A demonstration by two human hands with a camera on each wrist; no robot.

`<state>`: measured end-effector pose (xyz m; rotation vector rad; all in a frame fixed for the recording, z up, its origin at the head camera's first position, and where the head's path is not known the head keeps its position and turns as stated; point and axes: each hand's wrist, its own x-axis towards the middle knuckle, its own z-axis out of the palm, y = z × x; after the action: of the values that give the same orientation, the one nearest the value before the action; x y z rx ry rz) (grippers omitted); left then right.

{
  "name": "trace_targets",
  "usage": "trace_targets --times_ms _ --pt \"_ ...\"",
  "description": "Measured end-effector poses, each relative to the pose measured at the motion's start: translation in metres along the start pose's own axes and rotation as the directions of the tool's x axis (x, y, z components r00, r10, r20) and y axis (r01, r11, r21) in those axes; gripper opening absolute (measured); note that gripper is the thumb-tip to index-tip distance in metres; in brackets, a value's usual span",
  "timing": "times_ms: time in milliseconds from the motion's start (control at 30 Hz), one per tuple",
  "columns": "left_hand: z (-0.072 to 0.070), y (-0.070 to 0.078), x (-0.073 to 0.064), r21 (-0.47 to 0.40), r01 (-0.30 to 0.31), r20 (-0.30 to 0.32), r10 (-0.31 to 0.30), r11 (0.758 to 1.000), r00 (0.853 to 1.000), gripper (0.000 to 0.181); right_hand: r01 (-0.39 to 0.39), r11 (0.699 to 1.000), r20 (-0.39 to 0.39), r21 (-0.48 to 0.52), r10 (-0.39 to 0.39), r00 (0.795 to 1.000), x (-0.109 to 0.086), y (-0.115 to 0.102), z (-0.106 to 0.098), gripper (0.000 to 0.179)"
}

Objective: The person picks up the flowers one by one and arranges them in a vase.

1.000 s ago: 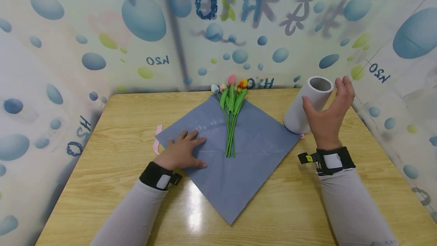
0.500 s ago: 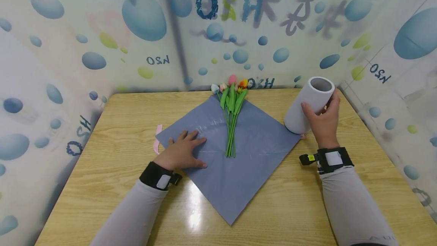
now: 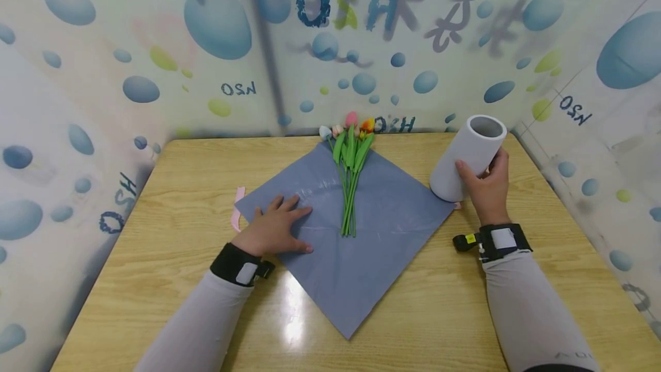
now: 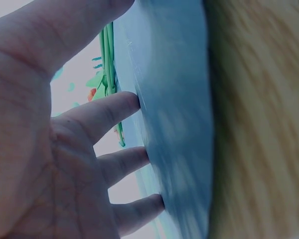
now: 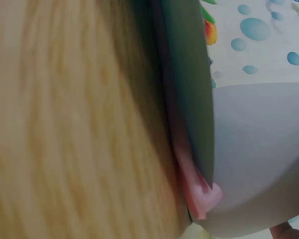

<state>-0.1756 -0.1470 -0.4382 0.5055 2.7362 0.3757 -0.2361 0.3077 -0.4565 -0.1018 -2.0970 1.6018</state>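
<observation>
In the head view, my left hand presses with spread fingers on the left part of a blue-grey wrapping sheet. The left wrist view shows its fingertips touching the sheet's surface. My right hand grips a white vase by its right side, thumb across the front and the other fingers partly hidden behind. The vase stands at the sheet's right corner, its round mouth facing up. Between the hands lies a bunch of tulips, heads toward the wall and green stems toward me.
A pink ribbon shows from under the sheet's left corner, and a pink ribbon end from its right corner beside the vase. The wooden table ends at a wall printed with blue drops.
My right hand was spread beside the vase; its fingers have since come in and taken hold of the vase's side. The left hand, sheet and tulips have stayed put.
</observation>
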Motion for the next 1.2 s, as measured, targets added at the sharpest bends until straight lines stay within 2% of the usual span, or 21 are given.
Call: trace_targets --times_ms 233,533,900,1200 --pt "-0.001 -0.001 -0.001 0.0 -0.001 -0.005 0.001 1.0 1.0 0.092 -0.002 1.0 0.004 -0.016 0.002 1.0 0.0 -0.003 0.0 0.076" --pt "-0.003 -0.006 -0.011 -0.016 0.01 -0.018 -0.01 1.0 1.0 0.091 -0.005 0.996 0.016 -0.09 0.007 1.0 0.0 -0.008 -0.002 0.074" --pt "-0.004 -0.019 -0.019 -0.033 0.019 -0.033 -0.02 0.999 0.999 0.091 -0.017 0.996 0.061 -0.083 0.022 0.998 0.0 -0.009 -0.006 0.076" --pt "-0.003 -0.026 -0.024 -0.024 0.034 -0.04 -0.035 0.999 0.999 0.092 -0.066 0.995 0.104 -0.08 0.074 0.992 -0.001 -0.01 -0.012 0.079"
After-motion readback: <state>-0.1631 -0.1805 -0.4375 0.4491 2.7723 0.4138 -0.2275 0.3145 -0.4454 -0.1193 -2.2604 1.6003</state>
